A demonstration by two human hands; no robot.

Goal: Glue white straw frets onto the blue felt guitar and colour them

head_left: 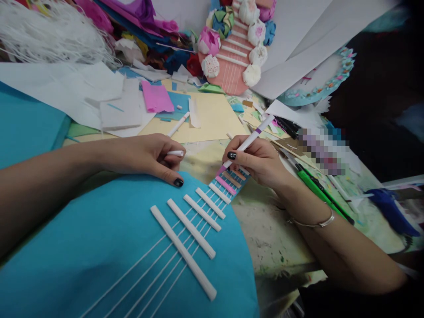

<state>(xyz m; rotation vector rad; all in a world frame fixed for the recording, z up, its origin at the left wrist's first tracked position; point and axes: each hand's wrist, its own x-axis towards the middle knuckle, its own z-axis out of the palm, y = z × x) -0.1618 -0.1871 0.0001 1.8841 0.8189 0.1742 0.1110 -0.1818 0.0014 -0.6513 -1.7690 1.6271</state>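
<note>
Over the tabletop's (265, 234) near edge, round blue paper panel (109, 238): pink and brown strips (225, 185) coloured, five white strips (183, 252) uncoloured. Right hand (261, 161) pinches white-and-purple marker (248, 142); left hand (155, 154) grips white tube (175, 153).

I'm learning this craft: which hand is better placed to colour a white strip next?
Probably the right hand: it holds the marker, tip by the pink strip, near white strips. The left hand holds a white tube.

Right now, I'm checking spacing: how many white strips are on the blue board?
5 white strips, in a row: longest nearest, shortest beside the pink strip; the right hand may hide more.
</note>
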